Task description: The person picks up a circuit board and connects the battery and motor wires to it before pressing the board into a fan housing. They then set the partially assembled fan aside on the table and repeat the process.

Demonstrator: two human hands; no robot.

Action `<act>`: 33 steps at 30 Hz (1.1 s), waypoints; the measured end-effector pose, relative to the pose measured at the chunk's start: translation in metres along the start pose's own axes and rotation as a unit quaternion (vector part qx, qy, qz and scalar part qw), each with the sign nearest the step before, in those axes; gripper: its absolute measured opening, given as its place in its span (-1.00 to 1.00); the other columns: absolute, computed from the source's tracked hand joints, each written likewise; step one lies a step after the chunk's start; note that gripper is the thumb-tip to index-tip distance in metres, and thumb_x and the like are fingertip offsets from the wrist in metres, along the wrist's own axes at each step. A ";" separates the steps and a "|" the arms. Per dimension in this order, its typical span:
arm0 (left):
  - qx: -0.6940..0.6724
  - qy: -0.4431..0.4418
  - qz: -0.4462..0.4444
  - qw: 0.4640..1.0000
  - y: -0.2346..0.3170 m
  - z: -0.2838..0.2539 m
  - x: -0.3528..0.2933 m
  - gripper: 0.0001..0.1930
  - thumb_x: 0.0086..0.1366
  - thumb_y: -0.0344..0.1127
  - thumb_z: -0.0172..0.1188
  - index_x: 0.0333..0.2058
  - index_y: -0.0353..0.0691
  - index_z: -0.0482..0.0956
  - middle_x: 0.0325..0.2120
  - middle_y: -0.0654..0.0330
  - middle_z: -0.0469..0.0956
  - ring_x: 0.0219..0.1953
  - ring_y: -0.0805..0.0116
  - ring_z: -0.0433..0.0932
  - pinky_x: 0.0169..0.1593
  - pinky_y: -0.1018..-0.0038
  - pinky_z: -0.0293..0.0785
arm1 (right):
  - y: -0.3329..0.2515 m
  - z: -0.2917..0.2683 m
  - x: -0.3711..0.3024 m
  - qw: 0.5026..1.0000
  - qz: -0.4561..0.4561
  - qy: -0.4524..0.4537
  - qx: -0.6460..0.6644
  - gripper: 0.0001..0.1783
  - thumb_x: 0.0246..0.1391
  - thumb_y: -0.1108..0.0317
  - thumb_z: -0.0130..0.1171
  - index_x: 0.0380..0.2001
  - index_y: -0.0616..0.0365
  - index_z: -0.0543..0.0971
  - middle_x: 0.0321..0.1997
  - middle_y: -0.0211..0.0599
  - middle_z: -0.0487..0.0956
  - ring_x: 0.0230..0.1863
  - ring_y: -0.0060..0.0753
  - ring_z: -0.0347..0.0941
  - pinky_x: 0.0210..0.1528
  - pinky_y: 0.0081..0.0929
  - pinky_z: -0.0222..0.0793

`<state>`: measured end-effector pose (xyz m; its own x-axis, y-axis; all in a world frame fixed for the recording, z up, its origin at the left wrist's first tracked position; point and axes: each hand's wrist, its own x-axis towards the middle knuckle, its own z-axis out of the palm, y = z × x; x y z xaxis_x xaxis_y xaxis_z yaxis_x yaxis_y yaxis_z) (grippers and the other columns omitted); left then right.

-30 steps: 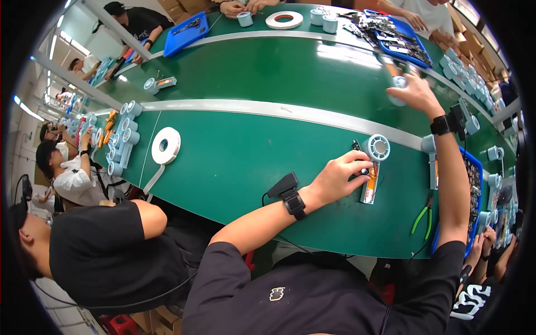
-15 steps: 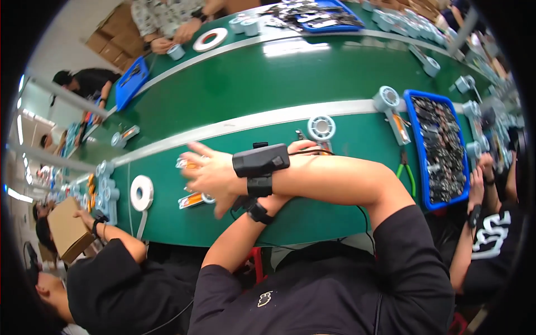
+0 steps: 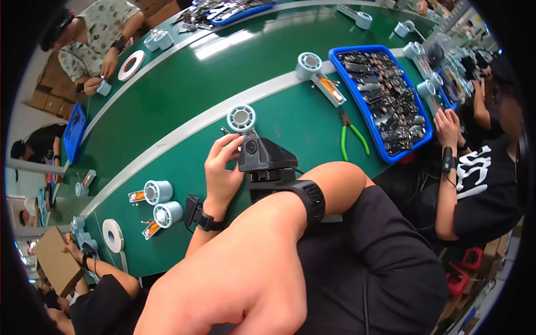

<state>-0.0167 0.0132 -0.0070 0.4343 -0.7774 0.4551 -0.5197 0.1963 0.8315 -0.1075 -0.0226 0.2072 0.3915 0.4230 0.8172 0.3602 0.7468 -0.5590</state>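
My left hand is at the middle of the green table, its curled fingertips against the handle of a light blue handheld fan. The black camera box on my right wrist hides most of that handle and part of the grip. My right hand is drawn back very close to the view, large at the lower edge. Its back faces up, and its fingertips run out of the picture. Left of my hands lie two more light blue fans, their handles showing orange parts inside.
A blue tray of small dark parts stands to the right. Beside it lie green-handled pliers and another open-handled fan. A white tape roll is at left. Co-workers sit on both sides and across the table.
My right hand, spread over the fans at left before, has pulled back toward the view. The view has shifted to the right. My left hand stays by the middle fan.
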 end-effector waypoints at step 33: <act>0.112 -0.173 -0.180 0.962 0.062 -0.019 0.060 -0.71 0.16 -0.45 0.39 -0.12 -0.20 0.62 -0.22 0.16 0.66 -0.18 0.04 0.68 -0.10 0.27 0.61 | -0.052 -0.052 -0.201 0.668 0.536 0.346 -0.384 -0.61 0.31 0.10 0.18 -0.19 0.31 0.58 -0.41 -0.14 0.63 -0.32 -0.25 0.62 -0.23 -0.27 0.52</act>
<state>-0.0087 -0.0094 0.0778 0.3648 -0.9309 -0.0159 -0.5439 -0.2270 0.8079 -0.1604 -0.1731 0.0644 0.9744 -0.0336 -0.2221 -0.2174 -0.3900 -0.8948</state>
